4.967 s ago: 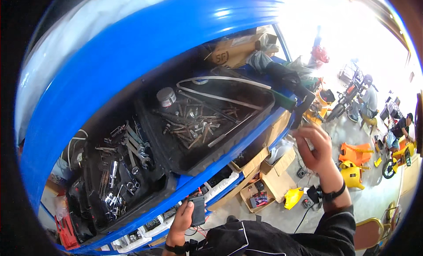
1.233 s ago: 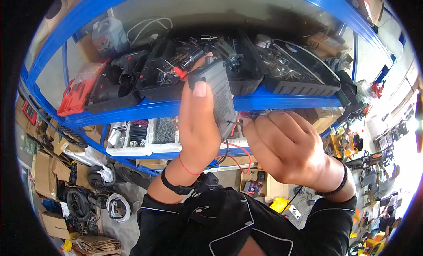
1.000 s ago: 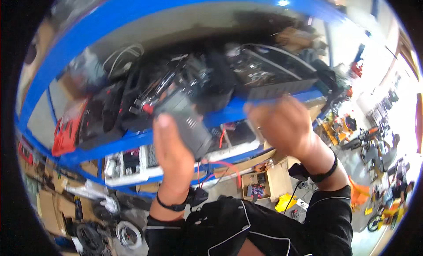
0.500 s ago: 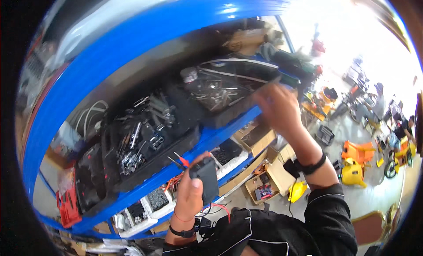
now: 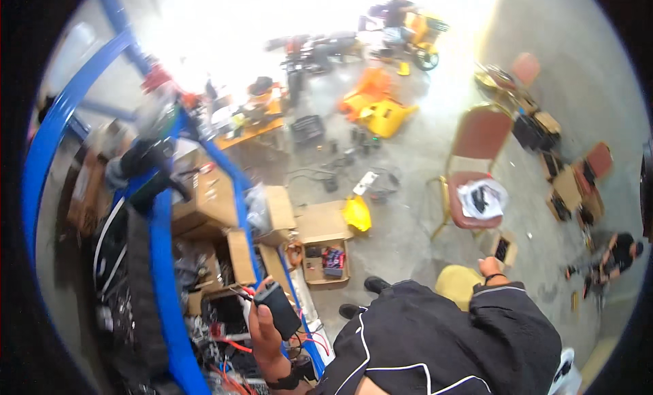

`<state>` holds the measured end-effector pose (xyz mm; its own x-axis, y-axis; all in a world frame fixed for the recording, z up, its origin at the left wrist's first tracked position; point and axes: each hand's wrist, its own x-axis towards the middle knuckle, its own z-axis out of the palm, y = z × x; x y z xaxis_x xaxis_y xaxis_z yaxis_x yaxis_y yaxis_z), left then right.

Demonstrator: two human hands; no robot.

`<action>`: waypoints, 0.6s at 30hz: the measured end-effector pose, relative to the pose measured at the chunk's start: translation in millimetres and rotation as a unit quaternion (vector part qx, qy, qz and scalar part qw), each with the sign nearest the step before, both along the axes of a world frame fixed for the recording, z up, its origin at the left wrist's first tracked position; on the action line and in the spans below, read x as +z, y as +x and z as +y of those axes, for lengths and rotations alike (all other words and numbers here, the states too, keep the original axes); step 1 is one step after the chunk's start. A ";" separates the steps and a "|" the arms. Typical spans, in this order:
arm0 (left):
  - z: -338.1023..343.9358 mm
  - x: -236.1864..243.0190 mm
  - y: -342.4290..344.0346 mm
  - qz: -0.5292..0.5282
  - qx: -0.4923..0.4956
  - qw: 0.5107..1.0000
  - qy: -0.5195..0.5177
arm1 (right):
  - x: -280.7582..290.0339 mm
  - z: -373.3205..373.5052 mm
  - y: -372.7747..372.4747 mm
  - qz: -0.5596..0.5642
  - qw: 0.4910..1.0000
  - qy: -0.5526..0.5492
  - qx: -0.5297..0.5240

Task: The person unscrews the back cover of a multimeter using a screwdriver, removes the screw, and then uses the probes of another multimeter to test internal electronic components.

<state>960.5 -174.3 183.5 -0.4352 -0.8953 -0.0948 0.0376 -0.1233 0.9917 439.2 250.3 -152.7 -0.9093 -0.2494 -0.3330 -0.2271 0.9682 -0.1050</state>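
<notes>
A person's left hand closes its grip around a small black box, thumb along the near side and a fingertip showing at the top. The box sits inside that grip, just to the right of the front beam of a blue shelf. A red probe juts from beside the box's upper end toward the shelf, and thin wires trail near its lower end. The right hand is well to the right of the shelf, near a pale yellow seat; how far its grip is open cannot be told. On the floor right of the shelf lies an open cardboard box; farther right of the shelf, a chair bears a white plastic bag.
</notes>
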 end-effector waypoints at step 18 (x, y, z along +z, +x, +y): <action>-58.7 -263.8 -149.4 -0.101 0.065 0.967 0.223 | -31.2 117.0 2.8 -0.201 0.975 -0.087 0.029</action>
<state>811.1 -233.0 -80.3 -0.2539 -0.7916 -0.5557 -0.1084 -0.5477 0.8297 442.1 367.3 -183.9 -0.6963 -0.3815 -0.6079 -0.1886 0.9145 -0.3579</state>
